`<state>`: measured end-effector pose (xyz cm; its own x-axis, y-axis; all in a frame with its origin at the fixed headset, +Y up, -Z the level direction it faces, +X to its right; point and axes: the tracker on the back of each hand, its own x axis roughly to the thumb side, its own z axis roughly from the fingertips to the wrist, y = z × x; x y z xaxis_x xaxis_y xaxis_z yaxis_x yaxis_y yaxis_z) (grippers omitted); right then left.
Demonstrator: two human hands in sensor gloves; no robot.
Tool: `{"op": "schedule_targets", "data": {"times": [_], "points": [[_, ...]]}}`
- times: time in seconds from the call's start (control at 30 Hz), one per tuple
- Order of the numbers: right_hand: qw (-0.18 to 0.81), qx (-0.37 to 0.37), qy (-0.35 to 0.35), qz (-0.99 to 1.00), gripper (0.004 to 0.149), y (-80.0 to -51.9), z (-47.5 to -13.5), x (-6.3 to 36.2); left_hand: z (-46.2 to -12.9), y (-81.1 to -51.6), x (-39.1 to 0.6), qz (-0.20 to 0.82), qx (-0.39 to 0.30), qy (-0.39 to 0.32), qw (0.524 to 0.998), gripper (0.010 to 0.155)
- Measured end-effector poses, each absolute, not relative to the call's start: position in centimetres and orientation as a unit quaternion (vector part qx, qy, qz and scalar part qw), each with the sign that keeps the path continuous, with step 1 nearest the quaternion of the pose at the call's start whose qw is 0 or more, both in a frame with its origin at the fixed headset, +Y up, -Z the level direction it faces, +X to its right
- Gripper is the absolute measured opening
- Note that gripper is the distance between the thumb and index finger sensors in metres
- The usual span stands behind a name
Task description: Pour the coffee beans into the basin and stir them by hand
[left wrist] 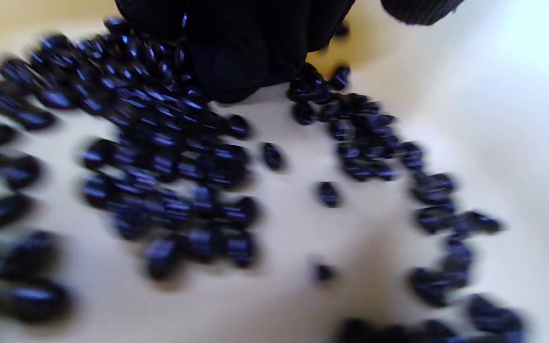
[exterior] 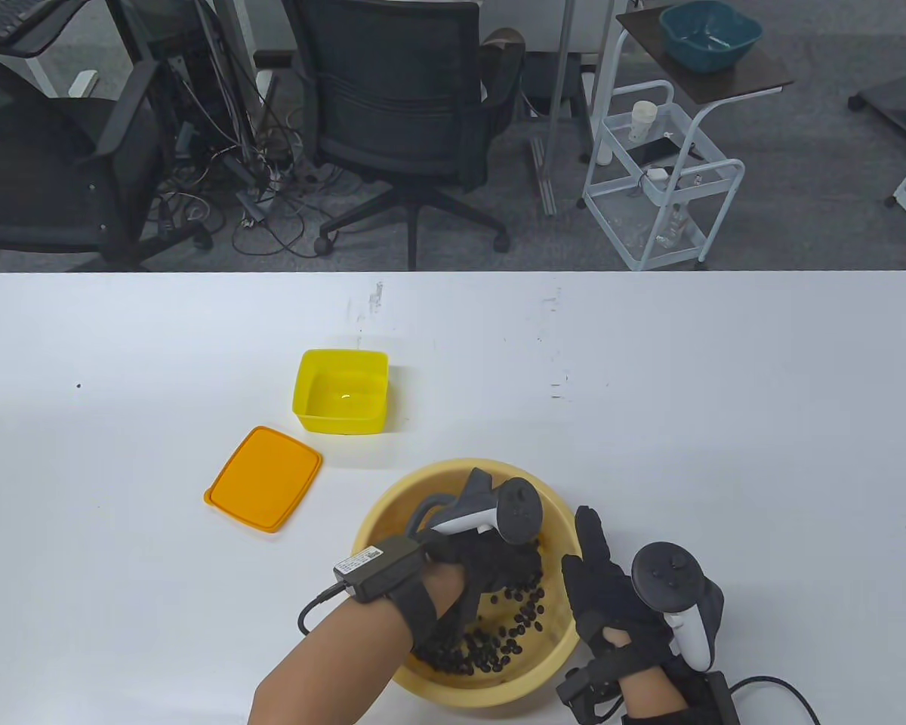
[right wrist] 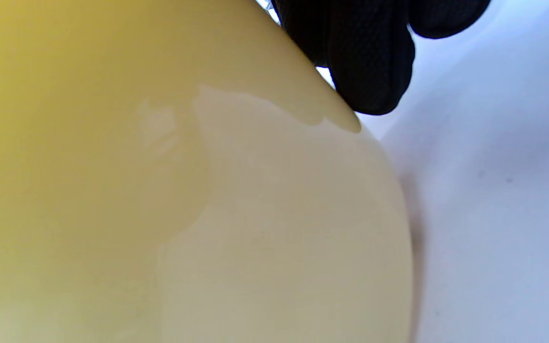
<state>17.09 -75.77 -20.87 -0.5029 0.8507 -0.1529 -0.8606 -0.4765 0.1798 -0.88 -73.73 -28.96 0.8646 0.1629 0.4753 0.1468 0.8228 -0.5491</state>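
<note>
1. The basin (exterior: 392,513), a pale yellow round bowl, is set on the white table (exterior: 725,423) near its near edge, slightly right of the middle.
2. The coffee beans (exterior: 498,642) are spread loosely over the basin's bottom, mostly toward its near side; in the left wrist view the beans (left wrist: 169,157) are seen blurred, in scattered clusters on the pale floor.
3. The left hand (exterior: 491,563) is lowered inside the basin, its gloved fingers (left wrist: 236,62) pointed down among the beans and touching them; whether they are straight or curled cannot be told.
4. The right hand (exterior: 600,585) is laid against the basin's right outer wall, with its fingers (exterior: 590,532) held straight up along the rim; in the right wrist view a fingertip (right wrist: 370,81) is seen just behind the rim (right wrist: 322,102). Nothing is gripped by it.
5. A yellow square container (exterior: 341,390) is placed farther back and to the left of the basin, upright, with no beans seen in it.
6. An orange lid (exterior: 263,478) is laid flat on the table just left of the basin and nearer than the container, apart from both.
</note>
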Motion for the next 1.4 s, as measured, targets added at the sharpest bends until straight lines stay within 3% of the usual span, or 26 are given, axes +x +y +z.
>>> {"op": "schedule_targets", "data": {"times": [0.13,0.33,0.43,0.53,0.7,0.9,1.0,1.1,1.2,1.3,1.4], "points": [[0.498,-0.021,0.117,0.859,0.063,-75.8,-20.9,17.1,-28.9,-73.8,-1.2,-0.164,-0.298,-0.216,0.915,0.067],[0.498,-0.021,0.117,0.859,0.063,-75.8,-20.9,17.1,-28.0,-74.5,-0.9,-0.288,-0.359,-0.228,0.858,0.075],[0.498,-0.021,0.117,0.859,0.063,-75.8,-20.9,17.1,-27.8,-74.9,-1.0,-0.311,-0.428,-0.207,0.823,0.076],[0.498,-0.021,0.117,0.859,0.063,-75.8,-20.9,17.1,-27.4,-75.8,-1.2,-0.273,-0.506,-0.201,0.793,0.075],[0.497,-0.022,0.119,0.859,0.063,-75.7,-20.9,17.1,-26.8,-76.4,-0.9,-0.202,-0.563,-0.227,0.769,0.072],[0.497,-0.022,0.120,0.859,0.063,-75.8,-20.9,17.1,-26.6,-76.8,-0.1,0.061,-0.611,-0.269,0.742,0.068],[0.497,-0.022,0.120,0.859,0.063,-75.8,-20.9,17.1,-27.1,-76.5,0.1,0.179,-0.578,-0.281,0.745,0.064],[0.498,-0.021,0.120,0.858,0.063,-75.8,-20.9,17.0,-28.0,-75.8,-0.2,0.231,-0.502,-0.269,0.789,0.066],[0.498,-0.022,0.120,0.859,0.063,-75.8,-20.9,17.0,-28.7,-74.7,-0.5,0.170,-0.392,-0.257,0.867,0.061],[0.499,-0.021,0.121,0.858,0.063,-75.8,-20.9,17.1,-28.8,-74.0,-0.3,0.058,-0.307,-0.306,0.899,0.057],[0.498,-0.021,0.121,0.858,0.063,-75.8,-20.9,17.1,-28.9,-73.8,-0.3,-0.010,-0.283,-0.296,0.912,0.057]]}}
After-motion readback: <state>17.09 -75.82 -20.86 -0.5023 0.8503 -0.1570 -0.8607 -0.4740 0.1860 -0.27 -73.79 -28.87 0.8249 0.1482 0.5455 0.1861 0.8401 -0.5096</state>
